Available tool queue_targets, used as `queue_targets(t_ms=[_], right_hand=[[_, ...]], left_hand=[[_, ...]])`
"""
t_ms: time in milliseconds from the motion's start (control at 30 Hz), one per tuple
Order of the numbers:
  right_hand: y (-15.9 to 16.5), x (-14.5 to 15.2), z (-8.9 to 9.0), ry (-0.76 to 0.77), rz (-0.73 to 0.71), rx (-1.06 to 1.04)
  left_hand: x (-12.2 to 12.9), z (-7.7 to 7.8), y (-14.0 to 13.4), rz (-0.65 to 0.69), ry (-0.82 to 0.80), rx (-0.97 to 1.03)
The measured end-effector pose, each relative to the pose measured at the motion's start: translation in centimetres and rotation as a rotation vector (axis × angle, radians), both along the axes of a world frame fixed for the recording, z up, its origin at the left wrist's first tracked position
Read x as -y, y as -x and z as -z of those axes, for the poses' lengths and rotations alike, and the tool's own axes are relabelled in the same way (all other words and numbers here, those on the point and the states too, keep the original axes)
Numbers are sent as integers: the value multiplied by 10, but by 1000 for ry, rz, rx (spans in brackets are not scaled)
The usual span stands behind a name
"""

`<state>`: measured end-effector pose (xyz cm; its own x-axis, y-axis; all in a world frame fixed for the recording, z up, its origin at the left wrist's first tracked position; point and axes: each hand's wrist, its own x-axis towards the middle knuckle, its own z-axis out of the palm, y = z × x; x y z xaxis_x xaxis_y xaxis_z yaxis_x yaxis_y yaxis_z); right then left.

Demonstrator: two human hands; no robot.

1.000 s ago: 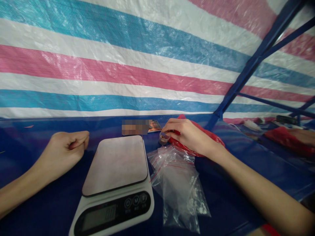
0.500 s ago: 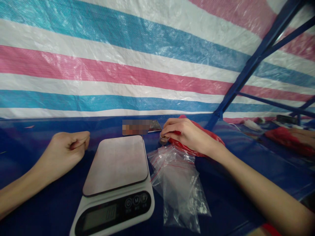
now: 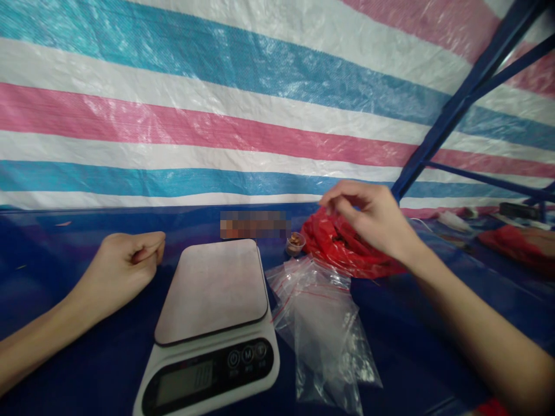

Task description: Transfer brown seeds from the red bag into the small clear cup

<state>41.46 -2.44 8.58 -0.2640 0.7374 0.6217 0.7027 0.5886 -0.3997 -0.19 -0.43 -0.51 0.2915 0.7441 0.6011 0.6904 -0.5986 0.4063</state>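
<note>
Red plastic bag (image 3: 342, 248) lying crumpled on blue desk (image 3: 87, 352), just right of small cup (image 3: 295, 243) and behind pile of clear zip bags (image 3: 323, 323). Right hand (image 3: 373, 216) raised above red plastic bag, fingertips (image 3: 336, 199) pinched together, anything held too small to tell. Left hand (image 3: 125, 263) resting on desk left of white scale (image 3: 212, 329), curled in loose fist, holding nothing visible.

Left hand (image 3: 124, 263) fisted, right hand (image 3: 368, 216) pinching

Bags (image 3: 323, 323) right of scale (image 3: 212, 323); cup (image 3: 295, 243) seemingly behind.
</note>
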Motion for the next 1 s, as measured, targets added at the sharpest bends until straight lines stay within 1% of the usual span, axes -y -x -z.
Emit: queue_targets(t_ms=[67,100,167,200,233,300,367,467,567,667,867,933,1000], right_hand=[[-21,-1,-5,2,141,3],[-32,-2,-4,78,166,62],[-47,-8,3,282,128,221],[-52,-11,9,360,76,296],[-53,-13,15,393,14,349],[-50,-14,24,351,-99,388],[-43,-12,27,305,-173,387],[-34,-8,25,336,-212,378],[-32,-6,25,347,-201,373],[-31,-5,28,311,-171,363],[-26,-5,34,211,-241,380],[-29,-5,32,192,-211,393],[-35,-5,28,175,-131,395]], left_hand=[[0,1,1,2,-3,16],[0,2,1,0,-6,22],[0,2,0,2,-10,29],[0,1,0,4,-11,30],[1,0,-1,4,-12,32],[2,-2,-3,4,-7,33],[3,-4,-4,-4,-1,37],[4,-5,-4,-8,5,44],[4,-4,-3,-2,11,44],[5,-3,-2,3,17,41],[7,-1,-1,1,37,64],[7,-2,-2,-5,47,73],[8,-4,-3,-17,64,69]])
